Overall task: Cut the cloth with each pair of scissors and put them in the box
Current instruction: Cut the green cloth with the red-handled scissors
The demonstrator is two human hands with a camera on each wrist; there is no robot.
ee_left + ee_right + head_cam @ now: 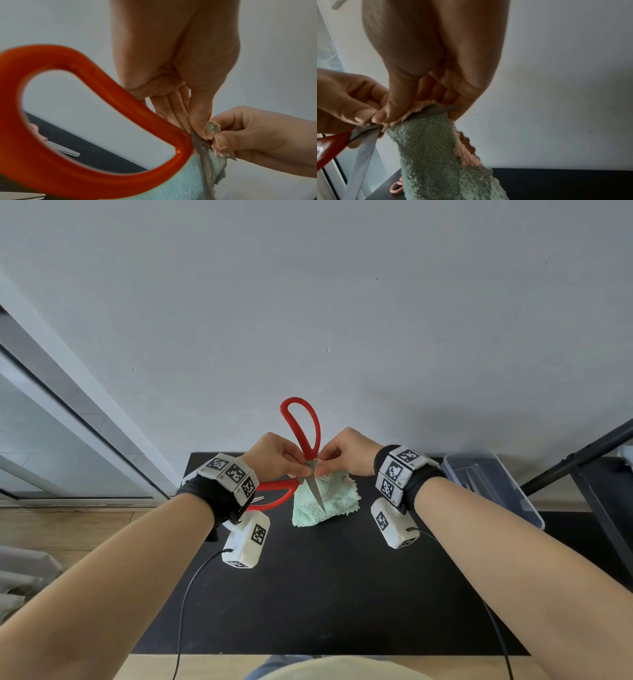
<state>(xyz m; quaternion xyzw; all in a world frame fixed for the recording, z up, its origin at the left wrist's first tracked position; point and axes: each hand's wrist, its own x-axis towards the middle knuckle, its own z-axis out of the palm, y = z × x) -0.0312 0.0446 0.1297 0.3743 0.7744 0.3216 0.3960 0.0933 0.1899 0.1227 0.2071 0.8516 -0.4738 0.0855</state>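
Large red-handled scissors are held up above the black table, spread wide, one loop up and one behind my left wrist. My left hand pinches them at the pivot; in the left wrist view the red loop fills the lower left. A green and pink cloth hangs to the table from my right hand, which pinches its top corner. In the right wrist view one blade points down and the other lies across the cloth under my fingers.
A clear plastic box stands at the table's right, with a black stand leg beyond it. Another scissor blade lies on the table to the left. A pink loop handle shows beside the cloth. A wall is close behind.
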